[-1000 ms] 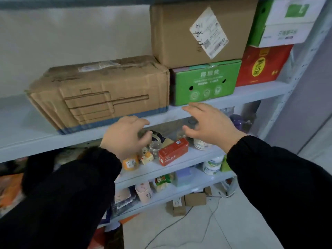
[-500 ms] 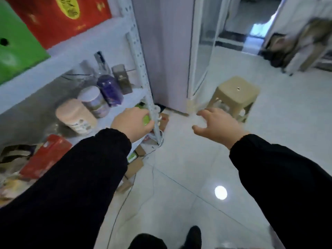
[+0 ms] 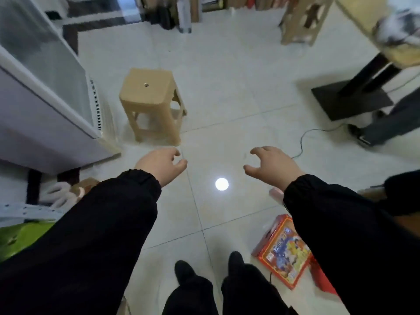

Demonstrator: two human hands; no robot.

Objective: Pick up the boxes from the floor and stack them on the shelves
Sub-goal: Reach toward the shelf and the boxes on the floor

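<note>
I look down at a white tiled floor. A red box (image 3: pixel 283 250) with a colourful printed top lies on the floor at the lower right, partly hidden by my right sleeve. My left hand (image 3: pixel 162 164) and my right hand (image 3: pixel 271 164) hover side by side above the floor, both holding nothing, fingers loosely curled and apart. A green box (image 3: pixel 20 235) shows at the left edge, beside a strip of the white shelf frame (image 3: pixel 25 211). My two black shoes stand at the bottom centre.
A beige plastic stool (image 3: pixel 151 103) stands ahead on the left beside a white glass-door cabinet (image 3: pixel 45 92). A black table base (image 3: pixel 350 100) and another person's leg (image 3: pixel 391 123) are at the right. A thin cable (image 3: pixel 304 142) runs across the floor.
My view has swung away from the shelves and down to the floor. Both hands stay empty and have come lower. The red box on the floor has come into sight.
</note>
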